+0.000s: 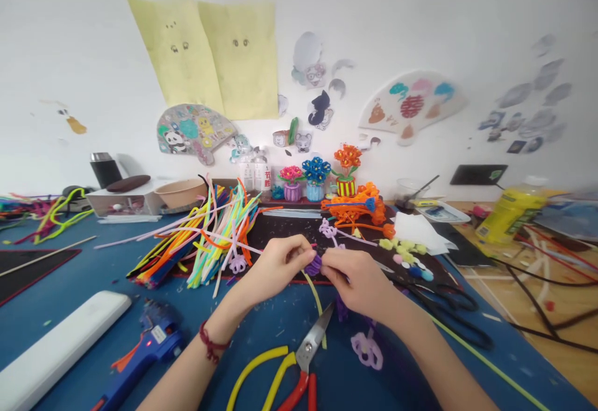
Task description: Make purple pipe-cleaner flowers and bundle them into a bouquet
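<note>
My left hand (275, 268) and my right hand (357, 280) meet above the blue table, both pinching a small purple pipe-cleaner piece (313, 265) between their fingertips. A thin yellow-green stem (317, 302) runs down from it toward me. A red string bracelet circles my left wrist. Below the hands lie scissors with red handles (306, 361) and yellow pipe-cleaner loops (255, 367). A lilac pipe-cleaner flower (367, 349) lies under my right forearm.
A heap of coloured pipe cleaners (205, 236) lies to the left. A blue glue gun (149, 342) and a white case (56, 349) sit front left. Black scissors (448, 311) lie on the right. Finished flower pots (315, 180) and orange flowers (359, 208) stand behind, with a yellow bottle (511, 215) far right.
</note>
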The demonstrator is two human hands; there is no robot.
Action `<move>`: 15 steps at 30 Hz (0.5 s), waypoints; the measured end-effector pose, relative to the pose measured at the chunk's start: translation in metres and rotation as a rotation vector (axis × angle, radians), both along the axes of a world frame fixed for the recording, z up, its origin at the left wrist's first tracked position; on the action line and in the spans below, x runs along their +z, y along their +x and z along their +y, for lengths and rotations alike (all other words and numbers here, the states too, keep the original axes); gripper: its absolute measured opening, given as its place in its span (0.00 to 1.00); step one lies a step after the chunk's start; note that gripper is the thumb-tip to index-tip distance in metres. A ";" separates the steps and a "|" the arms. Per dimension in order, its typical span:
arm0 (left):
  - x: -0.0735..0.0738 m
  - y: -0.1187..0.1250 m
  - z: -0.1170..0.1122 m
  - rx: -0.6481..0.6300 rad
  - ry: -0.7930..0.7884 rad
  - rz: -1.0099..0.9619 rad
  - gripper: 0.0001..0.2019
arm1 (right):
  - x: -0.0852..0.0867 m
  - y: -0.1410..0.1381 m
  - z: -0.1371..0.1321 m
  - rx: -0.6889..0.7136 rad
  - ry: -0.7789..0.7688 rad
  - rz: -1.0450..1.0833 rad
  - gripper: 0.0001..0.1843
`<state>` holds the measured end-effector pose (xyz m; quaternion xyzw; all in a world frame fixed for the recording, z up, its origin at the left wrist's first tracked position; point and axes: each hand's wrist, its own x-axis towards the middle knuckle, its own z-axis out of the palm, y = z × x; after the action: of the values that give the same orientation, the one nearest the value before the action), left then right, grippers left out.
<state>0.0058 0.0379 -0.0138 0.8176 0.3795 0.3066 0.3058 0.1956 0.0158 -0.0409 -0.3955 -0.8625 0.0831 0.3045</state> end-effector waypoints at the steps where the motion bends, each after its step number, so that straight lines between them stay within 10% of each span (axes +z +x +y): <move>1: 0.000 0.000 0.000 -0.003 -0.006 -0.001 0.14 | 0.000 0.000 0.000 -0.004 0.015 -0.012 0.12; 15: -0.003 0.004 -0.002 0.038 0.100 0.073 0.16 | -0.007 0.004 0.006 -0.068 0.042 -0.051 0.13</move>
<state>0.0102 0.0359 -0.0168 0.8351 0.3902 0.3010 0.2445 0.2001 0.0214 -0.0480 -0.4199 -0.8578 0.0443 0.2932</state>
